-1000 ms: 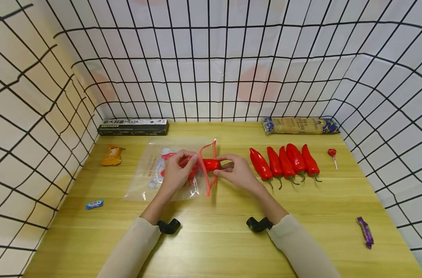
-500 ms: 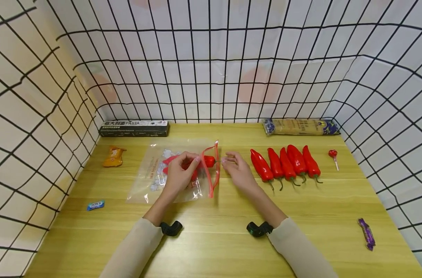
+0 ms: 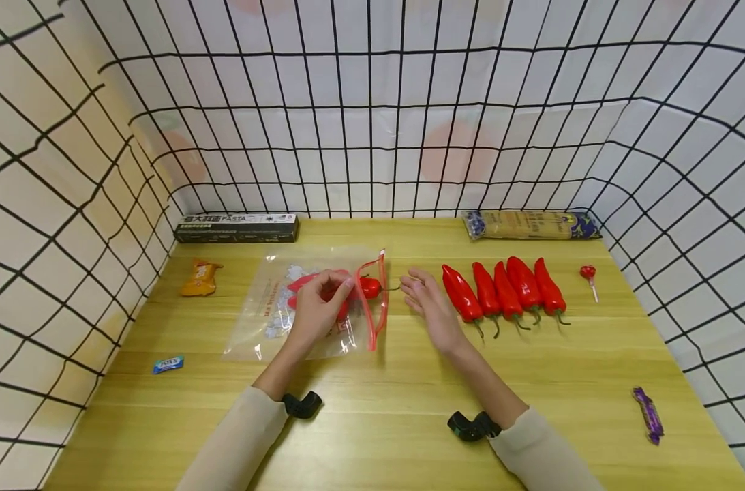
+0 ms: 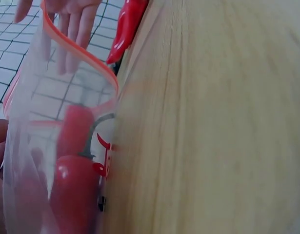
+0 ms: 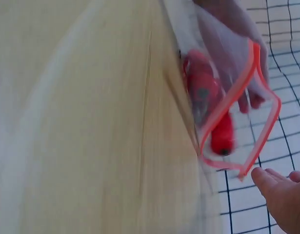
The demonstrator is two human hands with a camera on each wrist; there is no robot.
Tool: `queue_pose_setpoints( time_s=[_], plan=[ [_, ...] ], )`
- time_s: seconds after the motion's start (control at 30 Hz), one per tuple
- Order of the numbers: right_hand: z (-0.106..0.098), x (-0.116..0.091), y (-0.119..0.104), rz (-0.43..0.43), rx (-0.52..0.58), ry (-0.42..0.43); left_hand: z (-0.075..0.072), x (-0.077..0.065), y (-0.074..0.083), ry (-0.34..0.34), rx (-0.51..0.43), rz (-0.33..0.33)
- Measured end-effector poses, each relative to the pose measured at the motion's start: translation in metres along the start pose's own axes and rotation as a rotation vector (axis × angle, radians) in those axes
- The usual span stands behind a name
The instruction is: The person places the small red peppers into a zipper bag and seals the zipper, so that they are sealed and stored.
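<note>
A clear zip bag [image 3: 255, 320] with a red zip edge lies left of centre, its mouth gaping to the right. My left hand [image 3: 318, 303] pinches the upper layer of the bag near its mouth. Inside are several red peppers [image 4: 76, 190]; one pepper [image 3: 370, 287] lies at the opening with its stem poking out past the red edge. My right hand [image 3: 430, 307] is apart from the bag, fingers extended, holding nothing. It hovers between the bag mouth and a row of several red chili peppers [image 3: 461, 293] on the table.
A black pasta box [image 3: 236, 229] and a noodle pack [image 3: 531, 224] lie along the back by the black wire grid [image 3: 372, 106]. An orange packet [image 3: 200, 277] and a blue candy [image 3: 168, 364] are at left; a red lollipop [image 3: 587, 272] and purple candy [image 3: 647, 414] at right.
My right hand has let go of the stem of the pepper at the bag mouth and drawn back to the right, its fingers straightening. My left hand keeps its hold on the bag.
</note>
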State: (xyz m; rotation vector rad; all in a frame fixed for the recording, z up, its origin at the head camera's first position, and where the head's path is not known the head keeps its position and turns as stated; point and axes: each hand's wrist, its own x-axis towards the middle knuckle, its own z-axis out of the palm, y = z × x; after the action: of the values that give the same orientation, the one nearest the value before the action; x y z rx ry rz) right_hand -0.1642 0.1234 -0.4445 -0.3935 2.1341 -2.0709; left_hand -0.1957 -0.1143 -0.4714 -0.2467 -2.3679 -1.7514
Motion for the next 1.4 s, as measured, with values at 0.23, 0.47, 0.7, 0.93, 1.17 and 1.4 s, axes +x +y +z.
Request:
queue_pose_setpoints(
  time_s=[0.23, 0.47, 0.7, 0.93, 1.17, 1.4],
  plan=[
    [0.008, -0.004, 0.006, 0.080, -0.157, 0.132, -0.002, -0.004, 0.020, -0.009, 0.005, 0.003],
    [0.012, -0.008, 0.009, 0.144, -0.081, 0.131, -0.005, -0.008, 0.036, -0.018, 0.002, -0.003],
    [0.032, 0.005, 0.011, 0.130, 0.098, 0.027, -0.004, -0.008, 0.036, -0.008, -0.016, 0.026],
    [0.038, 0.018, 0.016, 0.118, 0.135, -0.030, -0.002, -0.008, 0.034, 0.010, -0.076, 0.011],
    [-0.015, -0.003, 0.006, 0.005, -0.316, 0.101, -0.001, -0.004, 0.023, 0.083, 0.004, -0.012],
    [-0.072, -0.021, 0.002, 0.052, -0.649, 0.251, 0.001, 0.000, 0.004, 0.089, 0.013, 0.028]
  ],
)
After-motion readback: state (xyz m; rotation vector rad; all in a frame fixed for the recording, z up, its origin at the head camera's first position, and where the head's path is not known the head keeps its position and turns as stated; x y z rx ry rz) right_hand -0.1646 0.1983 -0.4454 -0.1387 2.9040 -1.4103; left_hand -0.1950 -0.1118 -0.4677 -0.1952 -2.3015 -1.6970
